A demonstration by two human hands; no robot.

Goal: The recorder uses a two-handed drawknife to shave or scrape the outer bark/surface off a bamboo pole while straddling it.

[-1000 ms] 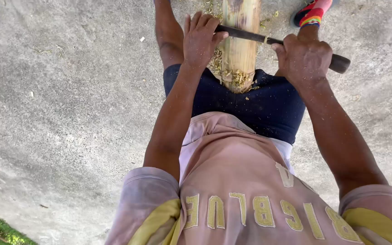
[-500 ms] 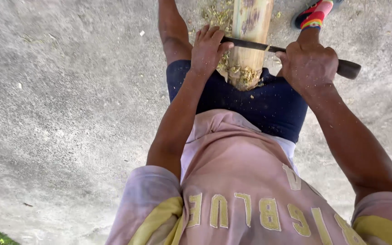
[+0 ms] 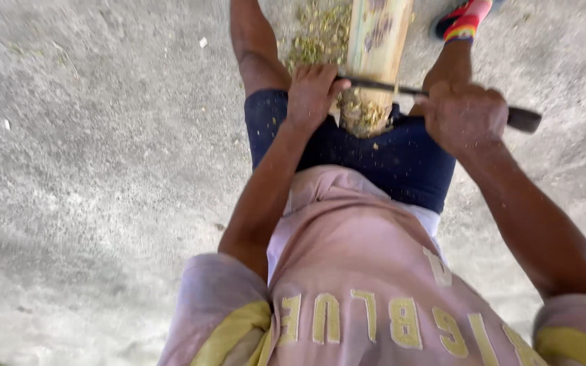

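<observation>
Across the pale bamboo pole (image 3: 378,47), both fists gripped a dark blade (image 3: 381,86): left hand (image 3: 312,91) its tip, right hand (image 3: 466,115) its handle.

Head camera looks steeply down, close over the lap.

dark blade (image 3: 381,86) across pale bamboo (image 3: 376,47)

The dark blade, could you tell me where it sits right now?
In the head view, upper centre, the dark blade lies across the bamboo pole, between the left hand and the right hand.
</observation>
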